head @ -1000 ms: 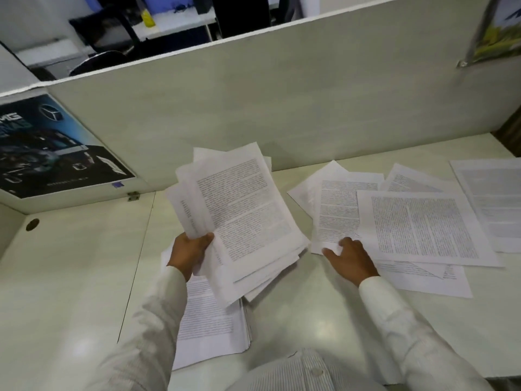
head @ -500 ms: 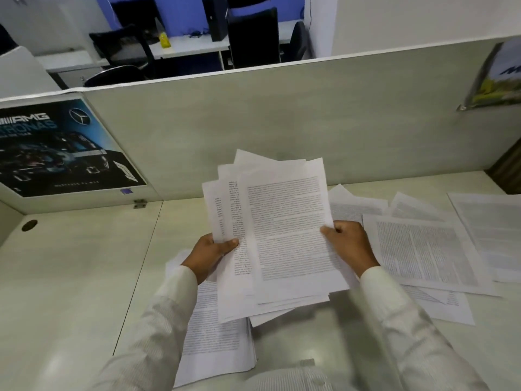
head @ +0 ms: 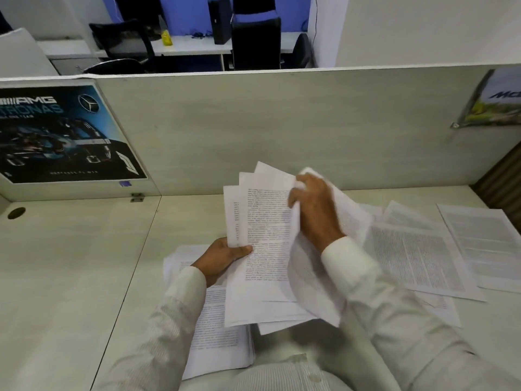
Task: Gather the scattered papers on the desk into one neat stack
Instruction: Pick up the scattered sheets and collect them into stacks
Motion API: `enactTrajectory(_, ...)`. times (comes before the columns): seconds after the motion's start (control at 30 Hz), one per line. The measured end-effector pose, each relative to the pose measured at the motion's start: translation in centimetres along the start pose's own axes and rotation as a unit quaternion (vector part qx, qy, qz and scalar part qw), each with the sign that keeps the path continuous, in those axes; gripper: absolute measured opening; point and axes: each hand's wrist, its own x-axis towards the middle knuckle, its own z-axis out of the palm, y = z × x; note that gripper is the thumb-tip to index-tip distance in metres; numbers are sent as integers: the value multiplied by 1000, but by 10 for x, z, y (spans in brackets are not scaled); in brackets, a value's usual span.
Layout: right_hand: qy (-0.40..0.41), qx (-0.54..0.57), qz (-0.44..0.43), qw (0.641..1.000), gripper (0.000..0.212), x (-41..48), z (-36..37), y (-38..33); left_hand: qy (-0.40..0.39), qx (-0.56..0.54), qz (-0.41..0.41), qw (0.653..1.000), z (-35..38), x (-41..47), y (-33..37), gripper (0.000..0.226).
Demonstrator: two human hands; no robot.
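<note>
The left hand (head: 225, 256) holds a bunch of papers (head: 265, 249) up, the right hand (head: 313, 210) grips one bent sheet (head: 315, 280), but more loose pages (head: 417, 258) wait on the desk (head: 70, 263).

car poster (head: 60, 134) on partition (head: 282, 131); black chairs (head: 256, 38) behind.

I count two hands, the left hand (head: 222, 258) and the right hand (head: 315, 210). One fanned bundle of papers (head: 265, 249), sheets overlapped and uncountable. One stack (head: 220, 342) on the near surface (head: 70, 277). Loose sheets (head: 417, 261), right: at least four. Posters (head: 56, 134): two.
</note>
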Motion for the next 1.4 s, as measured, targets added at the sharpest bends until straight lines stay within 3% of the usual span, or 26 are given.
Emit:
enactTrajectory(0.1, -100, 92, -11, 991, 24, -19, 28, -41, 15, 1, 10, 1000, 6, -3, -1, 25)
enactTrajectory(0.17, -125, 72, -85, 986, 48, -34, 49, -53, 30, 20, 22, 999, 7, -7, -2, 19)
enactTrajectory(0.23, -127, 51, -98, 986, 59, -42, 51, -55, 38, 17, 18, 999, 5, -13, -4, 16)
enactTrajectory(0.33, -81, 43, 19, 996, 66, -51, 33, -43, 45, 11, 12, 999, -4, -23, -9, 17)
enactTrajectory(0.43, -101, 3, 204, 974, 94, -64, 8, -13, 48, 11, 11, 999, -14, -30, -17, 22)
enactTrajectory(0.5, -158, 76, 306, 936, 106, -74, -6, 10, 45, 13, 5, 999, -17, -37, -18, 24)
enactTrajectory(0.57, -230, 291, 364, 855, 103, -82, -13, 26, 21, 19, -5, 1000, -18, -40, -17, 25)
enactTrajectory(0.63, -262, 468, 354, 766, 90, -88, -14, 40, 0, 27, -17, 999, -15, -42, -9, 23)
enactTrajectory(0.7, -260, 533, 342, 729, 64, -93, -13, 41, -8, 41, -19, 999, -7, -43, 3, 28)
enactTrajectory(0.83, -220, 543, 344, 733, 39, -93, -10, 32, -27, -13, -45, 999, 11, -40, 30, 53)
enactTrajectory(0.97, -160, 576, 369, 712, 33, -90, -16, 39, -87, 5, -49, 995, 16, -34, 43, 42)
enactTrajectory(1.1, -141, 546, 333, 756, 26, -86, -21, 39, -146, 73, -6, 987, 24, -22, 52, 40)
enactTrajectory(1.17, -148, 525, 310, 779, 28, -84, -19, 35, -106, 109, 28, 988, 34, -14, 57, 40)
enactTrajectory(1.3, -64, 499, 340, 794, 17, -72, -17, 42, 92, 71, 120, 986, 52, 3, 65, 28)
enactTrajectory(1.4, -16, 463, 366, 807, 16, -66, -21, 49, 147, 23, 190, 970, 66, 5, 84, 23)
